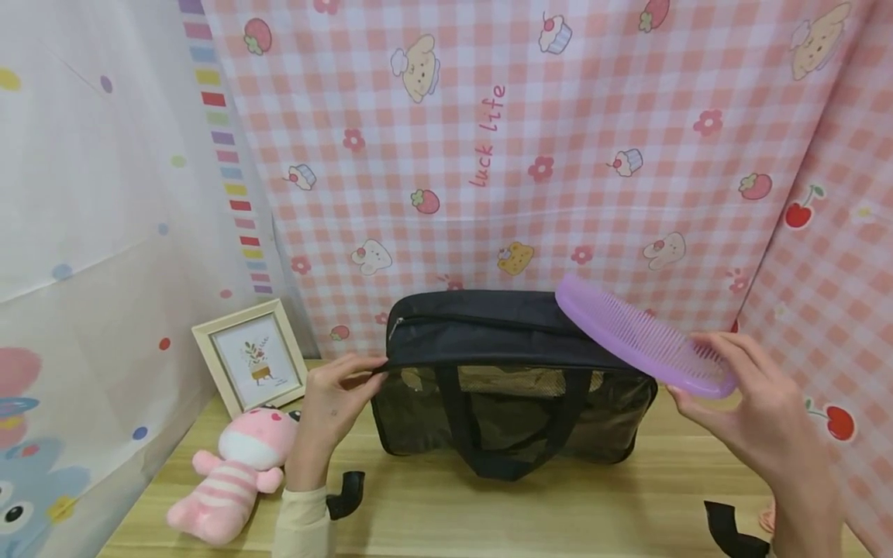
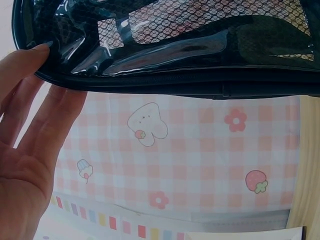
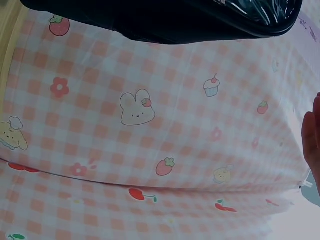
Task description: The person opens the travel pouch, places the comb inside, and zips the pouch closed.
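A black bag (image 1: pixel 512 333) with a mesh front and two strap handles stands on the wooden table (image 1: pixel 558 511), its top zipper closed. My left hand (image 1: pixel 373 370) pinches the bag's left end. In the left wrist view the left hand (image 2: pixel 50 70) has its thumb on the bag (image 2: pixel 175 55) edge and its fingers behind it. My right hand (image 1: pixel 705 364) grips a purple comb (image 1: pixel 642 335) by one end, tilted above the bag's right top corner. The right wrist view shows only the bag's underside (image 3: pixel 165 20) and a sliver of the right hand (image 3: pixel 312 135).
A framed picture (image 1: pixel 253 358) leans at the back left, with a pink plush toy (image 1: pixel 237 473) lying in front of it. Black wrist-mount pieces (image 1: pixel 346 492) (image 1: pixel 725 531) show near the front. A pink checked cloth (image 1: pixel 530 155) hangs close behind the bag.
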